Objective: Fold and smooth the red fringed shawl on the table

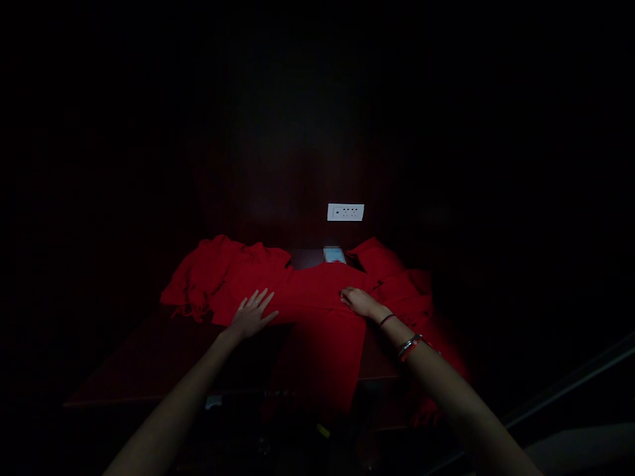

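A red cloth (322, 291) spreads across a dark table, with one broad strip hanging over the front edge. On its left part, my left hand (251, 317) lies flat, fingers spread, with a ring on one finger. My right hand (358, 301) rests on the right-hand part with its fingers curled in against the fabric, apparently gripping a fold of it. Bunched red fabric with a fringe (191, 311) lies to the left of my left hand. More crumpled red fabric (404, 291) is piled beyond my right wrist and trails down on the right.
The dark table's front edge (129, 401) shows faintly. A white socket panel (346, 212) is on the wall behind. A small pale blurred item (334, 254) sits at the back behind the cloth. Most of the surroundings are too dark to make out.
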A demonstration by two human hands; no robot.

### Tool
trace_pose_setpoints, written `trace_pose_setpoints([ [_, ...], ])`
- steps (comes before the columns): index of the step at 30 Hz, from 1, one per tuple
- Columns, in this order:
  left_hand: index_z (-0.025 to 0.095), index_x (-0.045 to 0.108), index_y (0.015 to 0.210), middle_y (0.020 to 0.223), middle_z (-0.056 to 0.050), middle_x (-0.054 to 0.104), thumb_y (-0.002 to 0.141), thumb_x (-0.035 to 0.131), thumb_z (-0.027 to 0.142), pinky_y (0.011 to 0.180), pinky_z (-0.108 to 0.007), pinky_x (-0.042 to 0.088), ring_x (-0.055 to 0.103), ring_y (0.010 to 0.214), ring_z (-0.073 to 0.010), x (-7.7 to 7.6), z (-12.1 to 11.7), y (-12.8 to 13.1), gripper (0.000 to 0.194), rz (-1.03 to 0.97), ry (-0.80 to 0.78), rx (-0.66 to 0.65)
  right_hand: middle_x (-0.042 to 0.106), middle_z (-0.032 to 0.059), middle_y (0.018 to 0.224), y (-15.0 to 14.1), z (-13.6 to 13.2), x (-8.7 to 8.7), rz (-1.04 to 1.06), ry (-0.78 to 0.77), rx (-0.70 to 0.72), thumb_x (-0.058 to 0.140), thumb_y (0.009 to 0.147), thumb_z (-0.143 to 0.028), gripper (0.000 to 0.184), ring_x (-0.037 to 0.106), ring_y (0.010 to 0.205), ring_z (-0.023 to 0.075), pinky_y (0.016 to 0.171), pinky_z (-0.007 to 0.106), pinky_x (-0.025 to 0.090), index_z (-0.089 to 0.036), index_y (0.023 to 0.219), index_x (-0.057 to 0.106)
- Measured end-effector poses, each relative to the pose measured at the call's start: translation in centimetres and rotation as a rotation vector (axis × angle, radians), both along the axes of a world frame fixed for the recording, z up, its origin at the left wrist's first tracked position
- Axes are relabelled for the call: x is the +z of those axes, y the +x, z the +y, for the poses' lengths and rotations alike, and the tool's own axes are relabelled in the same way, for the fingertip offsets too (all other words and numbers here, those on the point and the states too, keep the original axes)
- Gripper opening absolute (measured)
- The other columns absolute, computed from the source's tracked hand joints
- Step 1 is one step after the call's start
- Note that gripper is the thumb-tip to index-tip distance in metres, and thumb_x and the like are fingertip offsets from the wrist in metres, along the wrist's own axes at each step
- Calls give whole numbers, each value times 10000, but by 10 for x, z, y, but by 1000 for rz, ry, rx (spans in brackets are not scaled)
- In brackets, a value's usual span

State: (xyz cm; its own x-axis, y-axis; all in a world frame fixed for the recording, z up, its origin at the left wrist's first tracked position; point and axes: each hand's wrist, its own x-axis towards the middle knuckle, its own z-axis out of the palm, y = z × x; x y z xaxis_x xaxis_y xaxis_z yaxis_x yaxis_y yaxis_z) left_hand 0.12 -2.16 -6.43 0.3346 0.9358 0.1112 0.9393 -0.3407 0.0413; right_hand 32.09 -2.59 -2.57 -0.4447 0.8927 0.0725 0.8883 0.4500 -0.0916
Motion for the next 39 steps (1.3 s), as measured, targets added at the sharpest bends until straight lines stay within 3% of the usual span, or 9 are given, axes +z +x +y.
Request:
trace_pose_setpoints([
  [6,217,191,1302,1369,-56,169,771,257,545,968,-405,180,137,1242,-230,3,-13,-21,627,9,-45,52,574,97,873,-23,6,-3,130,49,-7,304,863,-256,216,540,781,136,685,222,350,-135,910,477],
  [12,214,292,1261,1361,-70,194,811,270,432,958,-401,215,117,1244,-240,43,6,-29,500,-34,293,146,576,66,805,6,18,45,253,79,-20,320,847,-272,219,520,706,127,646,217,353,-142,886,491],
  [15,170,267,1268,1273,-146,341,779,357,407,885,-443,298,278,1172,-300,61,30,-37,550,-64,231,300,564,58,788,28,16,70,309,44,-2,334,823,-295,238,497,692,125,636,222,359,-139,821,514],
  [18,125,341,1215,1026,-123,546,739,440,302,800,-343,384,487,973,-247,67,52,-45,518,-162,59,282,541,45,758,46,14,90,386,-46,25,357,786,-363,277,471,665,119,623,230,369,-132,764,509],
  [21,119,400,1152,874,-59,582,755,414,307,731,-249,412,542,824,-170,71,62,-47,440,-270,32,247,526,25,717,65,11,109,447,-167,63,389,738,-433,320,464,638,113,631,246,382,-133,721,498],
  [26,143,264,1255,1036,-98,495,752,370,477,797,-307,395,486,956,-206,69,51,-30,613,-356,148,195,572,40,727,111,8,131,286,-220,-129,373,758,-375,286,522,661,132,658,265,405,-143,731,539],
  [29,195,176,1299,1266,-133,291,734,387,511,882,-378,323,318,1144,-268,55,38,-13,681,-237,139,104,598,116,730,132,6,128,-8,-180,-429,459,730,-303,217,561,670,192,637,317,416,-128,705,587],
  [32,232,168,1301,1342,-121,178,740,391,505,919,-421,264,192,1213,-282,37,29,5,663,-123,23,11,586,222,782,124,5,111,-145,-127,-580,500,718,-267,217,574,718,267,621,379,413,-80,745,606],
  [39,204,328,1239,1207,-106,424,790,381,373,875,-368,323,386,1099,-222,27,31,33,483,-93,31,30,538,122,1064,26,14,65,-220,-91,-355,447,759,-343,306,500,966,252,760,366,392,-189,1003,550],
])
